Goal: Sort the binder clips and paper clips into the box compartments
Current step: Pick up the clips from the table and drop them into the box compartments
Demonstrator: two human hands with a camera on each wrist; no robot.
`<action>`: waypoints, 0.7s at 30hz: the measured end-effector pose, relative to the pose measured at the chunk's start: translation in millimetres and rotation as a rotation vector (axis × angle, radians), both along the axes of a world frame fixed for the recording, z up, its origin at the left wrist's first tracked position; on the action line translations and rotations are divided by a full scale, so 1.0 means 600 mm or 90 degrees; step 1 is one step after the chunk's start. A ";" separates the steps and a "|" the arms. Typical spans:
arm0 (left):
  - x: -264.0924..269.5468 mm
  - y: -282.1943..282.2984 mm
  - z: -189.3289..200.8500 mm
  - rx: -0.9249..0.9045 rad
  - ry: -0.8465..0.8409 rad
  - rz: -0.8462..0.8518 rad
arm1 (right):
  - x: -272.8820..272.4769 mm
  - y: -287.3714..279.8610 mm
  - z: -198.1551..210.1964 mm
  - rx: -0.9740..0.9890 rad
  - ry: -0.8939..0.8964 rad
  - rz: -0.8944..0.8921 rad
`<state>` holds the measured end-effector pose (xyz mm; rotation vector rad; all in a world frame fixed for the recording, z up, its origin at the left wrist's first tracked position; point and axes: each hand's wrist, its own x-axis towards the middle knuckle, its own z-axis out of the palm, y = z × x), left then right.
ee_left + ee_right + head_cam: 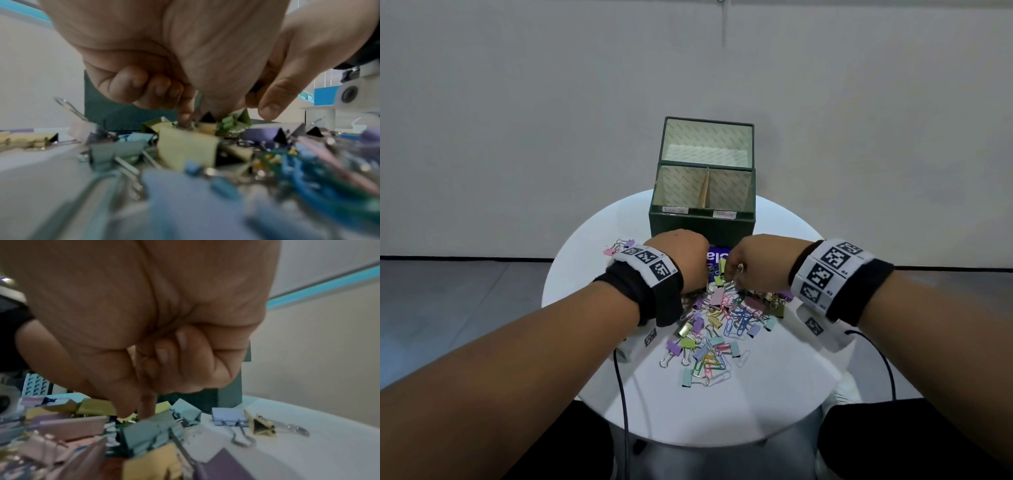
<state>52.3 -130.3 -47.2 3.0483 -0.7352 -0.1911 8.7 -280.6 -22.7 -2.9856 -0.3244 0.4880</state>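
Observation:
A heap of pastel binder clips and paper clips (719, 318) lies in the middle of the round white table (774, 404). Behind it stands the dark green box (702, 228), with two front compartments and a larger rear one. My hands meet at the heap's far end, just before the box. My left hand (702, 274) (197, 120) has its fingers curled, and index finger and thumb pinch a yellow binder clip (185, 146) at its top. My right hand (732, 274) (135, 413) pinches down on a small yellow clip (131, 416) with thumb and index finger, the other fingers curled in.
A blue printed card (717, 257) lies between heap and box. A few clips (619, 246) sit apart at the far left. Two white labels (675, 209) mark the front compartments. Dark cables (623, 394) hang over the table's near edge on both sides.

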 end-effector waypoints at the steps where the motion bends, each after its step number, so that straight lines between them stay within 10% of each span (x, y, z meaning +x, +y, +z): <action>1: -0.002 0.002 0.001 -0.002 -0.004 0.001 | -0.002 0.001 0.000 -0.014 -0.017 -0.005; 21: 0.031 0.048 0.095 -0.227 0.069 0.005 | 0.023 0.014 -0.014 -0.024 -0.019 -0.032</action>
